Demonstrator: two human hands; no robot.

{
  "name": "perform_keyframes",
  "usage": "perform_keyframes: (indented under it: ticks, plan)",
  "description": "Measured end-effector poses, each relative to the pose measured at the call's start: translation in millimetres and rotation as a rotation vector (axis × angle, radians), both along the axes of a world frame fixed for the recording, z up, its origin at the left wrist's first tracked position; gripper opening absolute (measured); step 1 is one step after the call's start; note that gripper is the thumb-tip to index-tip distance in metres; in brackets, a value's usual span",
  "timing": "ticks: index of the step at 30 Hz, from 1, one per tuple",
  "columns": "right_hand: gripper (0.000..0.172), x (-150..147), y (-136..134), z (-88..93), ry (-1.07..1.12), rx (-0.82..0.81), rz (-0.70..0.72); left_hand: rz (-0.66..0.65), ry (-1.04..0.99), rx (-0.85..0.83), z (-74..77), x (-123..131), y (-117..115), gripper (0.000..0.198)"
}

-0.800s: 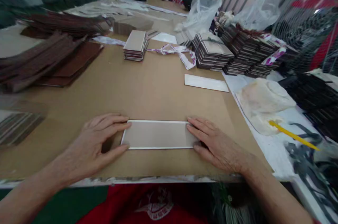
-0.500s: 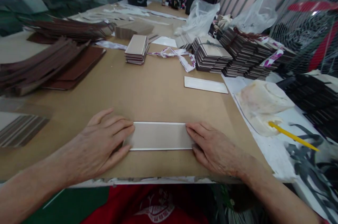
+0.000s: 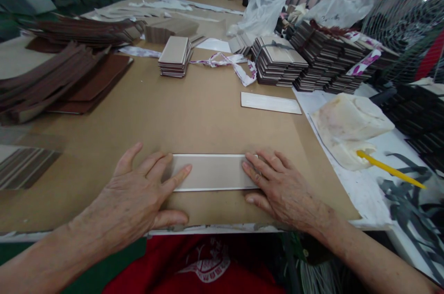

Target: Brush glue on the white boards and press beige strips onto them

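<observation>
Near the bench's (image 3: 194, 123) front edge, the left hand (image 3: 137, 192) and right hand (image 3: 282, 187), fingers (image 3: 179, 177) spread, are apparently steadying a beige panel (image 3: 215, 173), the next move seemingly calling for even pressure.

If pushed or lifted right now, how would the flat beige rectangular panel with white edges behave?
The beige panel is probably stiff: its long edges look straight. It looks thin, so likely light. Lying flat on the brown tabletop, it would likely slide, not tip.
</observation>
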State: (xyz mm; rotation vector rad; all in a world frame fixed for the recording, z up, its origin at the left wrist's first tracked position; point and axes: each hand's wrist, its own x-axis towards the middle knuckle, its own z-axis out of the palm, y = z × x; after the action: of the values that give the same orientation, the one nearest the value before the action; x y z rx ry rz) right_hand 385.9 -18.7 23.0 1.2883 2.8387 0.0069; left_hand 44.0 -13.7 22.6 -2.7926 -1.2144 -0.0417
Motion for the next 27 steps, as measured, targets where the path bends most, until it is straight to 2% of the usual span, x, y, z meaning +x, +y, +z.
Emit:
perform_keyframes:
  ticks: [4,8,11,15,17,20,23,25,27]
  plan:
    - [0.055,32,0,-4.5,0.009,-0.019,-0.046,0.014,-0.018,0.014,-4.3,-7,-2,0.073]
    - [0.051,51,4,-2.0,0.155,-0.071,-0.066,-0.015,-0.047,0.044,-7.1,-12,-3,0.068]
    - [0.065,40,5,4.6,0.214,-0.175,0.002,-0.028,-0.055,0.032,-7.7,-17,-1,0.067]
    - [0.102,9,-9,16.8,0.158,-0.349,0.105,-0.044,-0.048,0.008,-8.9,-30,3,0.065]
    - [0.101,-3,-22,21.1,0.149,-0.348,0.088,-0.074,-0.068,-0.004,-9.5,-39,5,0.063]
    - [0.070,-14,-36,18.4,0.160,-0.238,0.135,-0.124,-0.119,-0.046,-7.1,-51,9,0.062]
    - [0.044,-19,-33,11.0,0.229,0.058,0.306,-0.119,-0.191,-0.141,0.7,-56,14,0.060]
    - [0.036,-20,-23,13.5,0.248,0.266,0.439,-0.098,-0.259,-0.233,6.8,-57,16,0.061]
    - [0.037,-20,-13,25.8,0.235,0.379,0.509,-0.042,-0.352,-0.323,10.2,-59,17,0.062]
